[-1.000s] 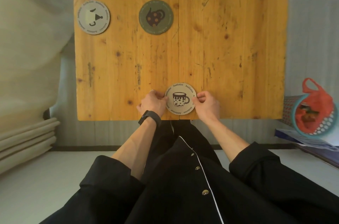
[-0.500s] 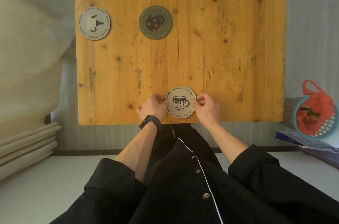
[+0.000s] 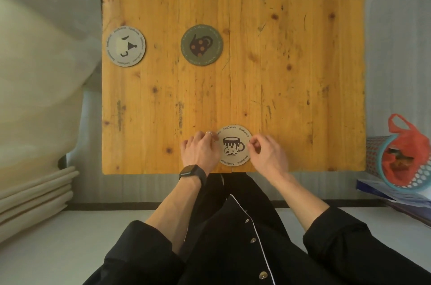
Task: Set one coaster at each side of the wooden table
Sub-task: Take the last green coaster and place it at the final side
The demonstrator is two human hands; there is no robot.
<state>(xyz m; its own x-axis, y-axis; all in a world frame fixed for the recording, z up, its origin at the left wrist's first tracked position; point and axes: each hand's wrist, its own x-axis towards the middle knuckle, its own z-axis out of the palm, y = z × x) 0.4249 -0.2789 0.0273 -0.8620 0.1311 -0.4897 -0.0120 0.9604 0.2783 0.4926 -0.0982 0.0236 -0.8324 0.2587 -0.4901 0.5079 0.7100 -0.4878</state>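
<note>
A beige cup coaster (image 3: 234, 144) lies flat on the wooden table (image 3: 279, 63), at the middle of the near edge. My left hand (image 3: 200, 151) rests against its left rim, fingertips on the edge, a watch on the wrist. My right hand (image 3: 268, 156) has its curled fingertips at the right rim. A grey coaster (image 3: 126, 46) with black shapes lies at the table's left edge. A green teapot coaster (image 3: 202, 45) lies further in, left of the table's middle seam.
Pale fabric (image 3: 42, 74) hangs along the table's left side, with stacked beige slats (image 3: 32, 193) below it. On the right stands a dotted basket (image 3: 384, 163) holding an orange bag (image 3: 405, 144), on blue sheets. My dark clothing fills the bottom.
Both hands stay at the cup coaster's rims, and it keeps its place by the near edge. The view has shifted, so the table sits lower in the frame. My right fingers have loosened slightly.
</note>
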